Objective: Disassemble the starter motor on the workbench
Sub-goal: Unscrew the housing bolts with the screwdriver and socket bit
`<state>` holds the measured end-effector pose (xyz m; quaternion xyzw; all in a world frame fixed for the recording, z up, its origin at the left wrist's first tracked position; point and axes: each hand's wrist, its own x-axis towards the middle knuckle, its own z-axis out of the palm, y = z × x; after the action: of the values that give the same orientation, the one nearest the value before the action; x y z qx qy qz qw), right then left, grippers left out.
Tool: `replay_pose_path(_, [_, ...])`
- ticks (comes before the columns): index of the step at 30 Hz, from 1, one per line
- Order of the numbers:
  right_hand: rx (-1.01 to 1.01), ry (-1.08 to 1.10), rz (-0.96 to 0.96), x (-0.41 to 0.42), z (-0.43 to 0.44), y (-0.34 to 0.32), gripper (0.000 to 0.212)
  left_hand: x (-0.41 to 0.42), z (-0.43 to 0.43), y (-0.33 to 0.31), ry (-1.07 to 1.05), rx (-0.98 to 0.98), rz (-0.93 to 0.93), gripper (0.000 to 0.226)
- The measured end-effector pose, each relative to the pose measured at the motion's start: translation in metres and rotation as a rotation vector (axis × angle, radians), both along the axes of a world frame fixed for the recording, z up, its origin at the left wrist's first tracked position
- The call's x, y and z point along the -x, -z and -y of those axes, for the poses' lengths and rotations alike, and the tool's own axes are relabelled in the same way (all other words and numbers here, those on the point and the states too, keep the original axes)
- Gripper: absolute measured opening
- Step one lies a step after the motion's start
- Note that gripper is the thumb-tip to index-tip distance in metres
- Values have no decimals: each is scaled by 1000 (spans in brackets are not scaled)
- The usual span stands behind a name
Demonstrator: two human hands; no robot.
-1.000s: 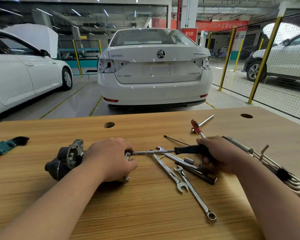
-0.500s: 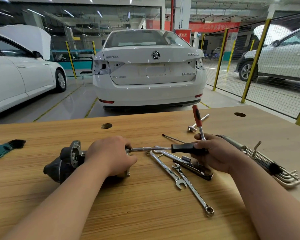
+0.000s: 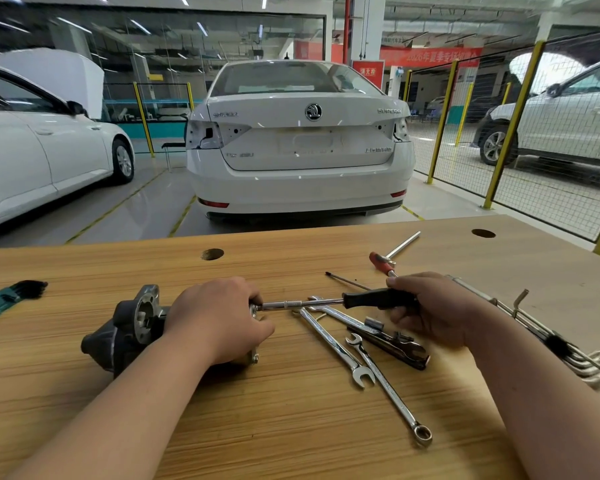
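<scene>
The starter motor (image 3: 129, 336) lies on the workbench (image 3: 291, 410); the left hand (image 3: 219, 320) wraps it, fingers curled. Right of the motor, the right hand (image 3: 433, 310) grips the black-handled driver (image 3: 340, 301), fingers closed around its handle.

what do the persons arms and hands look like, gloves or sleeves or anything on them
The left hand and right hand are both bare, with no gloves. No rings, watch or wristband show. Both forearms are uncovered as far as the bottom of the picture, so no sleeves are visible.

A white car (image 3: 300, 150) is parked beyond the bench, flanked by yellow fence posts (image 3: 442, 123).
</scene>
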<state>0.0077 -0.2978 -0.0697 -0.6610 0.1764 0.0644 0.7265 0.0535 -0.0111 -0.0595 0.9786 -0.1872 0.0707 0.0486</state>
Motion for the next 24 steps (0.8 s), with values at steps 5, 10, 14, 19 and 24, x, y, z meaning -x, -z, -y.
replay_pose_path(5, [443, 43, -29, -3, -5, 0, 36, -1, 1, 0, 21, -32, -17, 44])
replay_pose_path(10, [607, -10, 41, 3, -4, 1, 33, -3, 2, 0, 2, -56, -17, 44])
replay_pose_path(14, [332, 14, 159, 4, -5, 4, 17, -6, 4, 0, -21, -9, 15, 40])
replay_pose_path(19, [-129, 90, 140, 1, -7, 4, 19, -10, 5, 1, -19, 31, 37, 30])
replay_pose_path(24, [-263, 128, 47, -3, -10, 8, 7, -13, 7, 2, 28, 55, 80, 29])
